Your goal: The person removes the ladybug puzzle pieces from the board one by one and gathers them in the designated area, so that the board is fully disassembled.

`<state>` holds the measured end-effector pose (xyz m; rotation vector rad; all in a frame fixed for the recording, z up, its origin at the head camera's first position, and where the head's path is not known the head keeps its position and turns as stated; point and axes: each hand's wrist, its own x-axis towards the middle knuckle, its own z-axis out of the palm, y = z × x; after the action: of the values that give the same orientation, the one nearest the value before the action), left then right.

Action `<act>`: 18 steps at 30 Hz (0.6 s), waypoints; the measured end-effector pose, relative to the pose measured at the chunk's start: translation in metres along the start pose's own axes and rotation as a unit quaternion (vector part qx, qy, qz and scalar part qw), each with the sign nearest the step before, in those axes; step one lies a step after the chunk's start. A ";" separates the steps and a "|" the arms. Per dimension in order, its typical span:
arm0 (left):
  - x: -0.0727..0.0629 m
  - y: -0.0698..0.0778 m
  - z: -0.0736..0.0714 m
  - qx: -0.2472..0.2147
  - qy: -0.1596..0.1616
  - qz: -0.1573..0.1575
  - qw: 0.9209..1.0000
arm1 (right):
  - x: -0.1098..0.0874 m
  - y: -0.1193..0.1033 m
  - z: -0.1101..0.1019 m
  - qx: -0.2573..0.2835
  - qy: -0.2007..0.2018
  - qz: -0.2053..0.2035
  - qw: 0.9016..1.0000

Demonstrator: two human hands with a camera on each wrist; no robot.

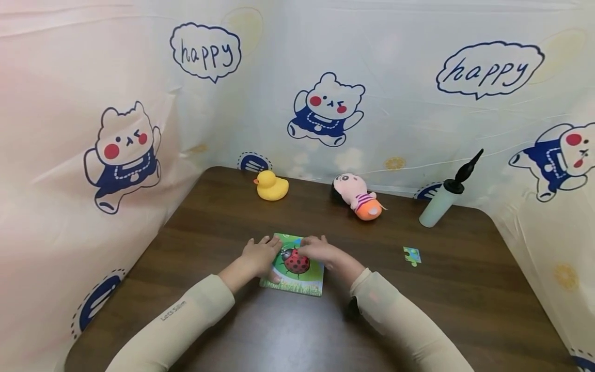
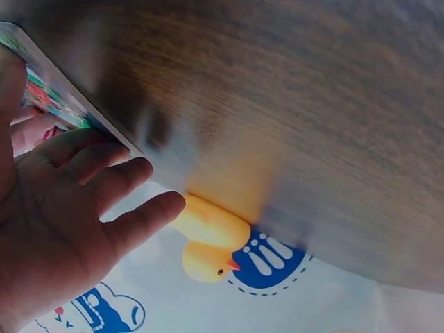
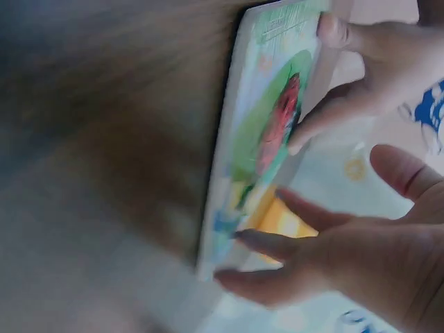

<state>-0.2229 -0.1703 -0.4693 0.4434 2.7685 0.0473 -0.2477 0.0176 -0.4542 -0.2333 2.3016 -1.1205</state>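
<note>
A square jigsaw puzzle [image 1: 302,288] with a red ladybird on a green ground lies on the brown table in front of me. My left hand [image 1: 262,257] rests along its left edge, fingers straight and spread, the thumb near the lower left part. From the right, my right hand [image 1: 323,251] reaches over the top right part of the picture. In the right wrist view its fingertips touch the puzzle [image 3: 253,132] near one end, with fingers extended. Off to the right, apart from both hands, lies a loose jigsaw piece [image 1: 412,256], blue and green.
Toward the back of the table [image 1: 223,217] sit a yellow rubber duck [image 1: 272,187] and a plush doll [image 1: 358,198] with an orange lower part. A pale bottle [image 1: 438,206] with a black pointed top stands at the back right. A printed cloth [image 1: 395,31] hangs behind.
</note>
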 end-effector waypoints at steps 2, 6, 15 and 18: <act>-0.002 -0.002 0.000 -0.002 0.001 0.000 1.000 | -0.003 -0.006 0.004 0.006 -0.008 0.004 1.000; -0.002 -0.001 0.000 -0.008 -0.001 0.002 1.000 | -0.006 -0.009 0.006 0.039 -0.028 0.012 0.999; -0.001 -0.002 0.000 -0.017 0.000 0.004 1.000 | -0.002 -0.011 0.000 0.145 0.059 0.014 0.988; 0.000 -0.001 0.000 -0.024 -0.002 0.005 1.000 | 0.000 -0.010 -0.002 0.173 0.085 0.026 0.981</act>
<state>-0.2234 -0.1713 -0.4689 0.4444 2.7550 0.1136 -0.2492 0.0122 -0.4453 0.0578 2.1921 -1.5374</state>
